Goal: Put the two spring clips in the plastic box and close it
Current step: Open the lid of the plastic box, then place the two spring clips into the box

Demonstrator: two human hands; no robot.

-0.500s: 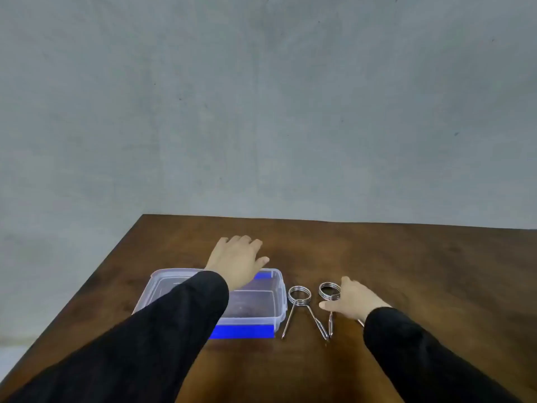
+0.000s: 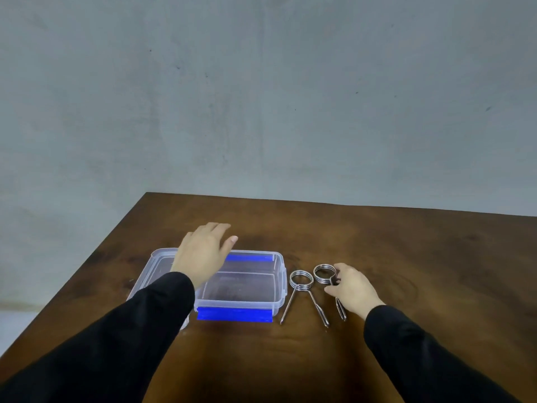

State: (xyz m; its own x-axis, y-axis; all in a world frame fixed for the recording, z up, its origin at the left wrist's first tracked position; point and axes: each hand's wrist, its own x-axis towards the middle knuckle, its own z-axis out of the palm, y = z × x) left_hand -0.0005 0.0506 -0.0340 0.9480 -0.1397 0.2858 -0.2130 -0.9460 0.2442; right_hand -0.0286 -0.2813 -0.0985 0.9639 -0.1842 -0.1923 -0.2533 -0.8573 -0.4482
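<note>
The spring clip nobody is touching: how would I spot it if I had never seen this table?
Find the clear plastic box with blue strips on the brown table. Just to its right lie two metal clips. The untouched spring clip is the one nearest the box, its two legs spread wide; the other clip lies under the fingers of the right hand.

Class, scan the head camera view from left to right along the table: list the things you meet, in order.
Plastic box with blue latches, the left hand over its left part → first spring clip, lying free → second spring clip, its coil at the right hand's fingertips → right hand.
</note>
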